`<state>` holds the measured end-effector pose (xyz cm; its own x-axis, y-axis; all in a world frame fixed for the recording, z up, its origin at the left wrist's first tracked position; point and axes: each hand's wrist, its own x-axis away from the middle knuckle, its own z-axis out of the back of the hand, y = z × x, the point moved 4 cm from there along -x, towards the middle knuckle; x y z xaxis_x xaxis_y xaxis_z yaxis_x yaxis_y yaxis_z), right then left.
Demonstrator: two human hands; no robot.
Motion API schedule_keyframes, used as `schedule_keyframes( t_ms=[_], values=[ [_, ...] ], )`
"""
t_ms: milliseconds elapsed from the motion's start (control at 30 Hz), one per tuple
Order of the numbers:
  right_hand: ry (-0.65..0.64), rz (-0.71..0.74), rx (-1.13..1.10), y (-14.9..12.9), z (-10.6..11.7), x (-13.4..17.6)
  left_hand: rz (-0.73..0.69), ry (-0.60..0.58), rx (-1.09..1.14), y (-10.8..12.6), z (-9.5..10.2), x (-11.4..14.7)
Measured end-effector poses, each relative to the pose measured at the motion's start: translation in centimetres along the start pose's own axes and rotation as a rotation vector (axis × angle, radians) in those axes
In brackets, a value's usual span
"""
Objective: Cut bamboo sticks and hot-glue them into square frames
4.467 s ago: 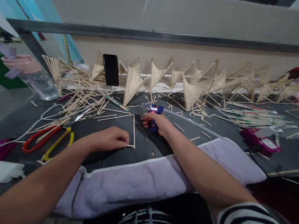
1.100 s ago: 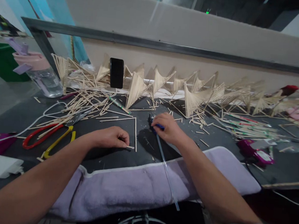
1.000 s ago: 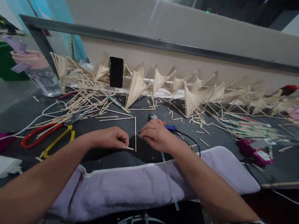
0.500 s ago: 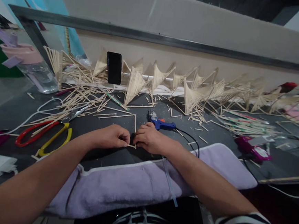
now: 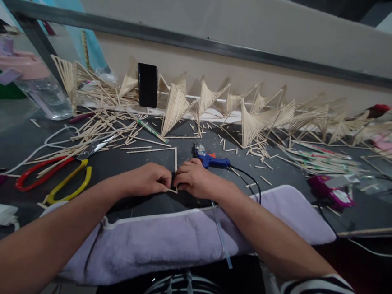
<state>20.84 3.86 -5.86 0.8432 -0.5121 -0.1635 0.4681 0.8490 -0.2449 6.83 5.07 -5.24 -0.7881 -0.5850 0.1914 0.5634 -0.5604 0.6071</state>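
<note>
Both hands meet over the dark table. My left hand (image 5: 152, 179) pinches a thin wooden stick (image 5: 171, 191) whose end shows at the fingertips. Close on its right, my right hand (image 5: 192, 178) has its fingers curled at the corner where that stick meets another wooden stick (image 5: 176, 159), which runs away from me. A further stick (image 5: 155, 150) joins the far end of that one at an angle. Just beyond my right hand lies a blue glue gun (image 5: 211, 159), its nozzle pointing left. The fingers partly hide the near corner.
Twisted stick structures (image 5: 175, 107) line the back, with a black phone (image 5: 147, 85) among them. Loose sticks (image 5: 99, 126) and red-and-yellow-handled scissors (image 5: 68, 177) lie left, by a water bottle (image 5: 47, 94). A purple glue gun (image 5: 333, 192) sits right; a lilac cloth (image 5: 161, 239) covers the front edge.
The view has shifted slightly, so the scene sits a little further left and higher. Both hands keep nearly the same pose at the stick corner.
</note>
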Motion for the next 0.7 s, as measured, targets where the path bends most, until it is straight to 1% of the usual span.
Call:
schedule_keyframes(
  t_ms=[133, 367, 700],
  values=[
    [-0.002, -0.002, -0.007, -0.09, 0.1, 0.0, 0.006, -0.015, -0.042, -0.22, -0.06, -0.05],
    [0.011, 0.004, -0.005, 0.01, -0.06, 0.04, 0.0, -0.009, -0.06, 0.12, 0.17, 0.1],
    [0.013, 0.007, -0.002, 0.29, -0.4, 0.08, 0.009, -0.003, -0.097, 0.26, -0.02, 0.24]
  ],
)
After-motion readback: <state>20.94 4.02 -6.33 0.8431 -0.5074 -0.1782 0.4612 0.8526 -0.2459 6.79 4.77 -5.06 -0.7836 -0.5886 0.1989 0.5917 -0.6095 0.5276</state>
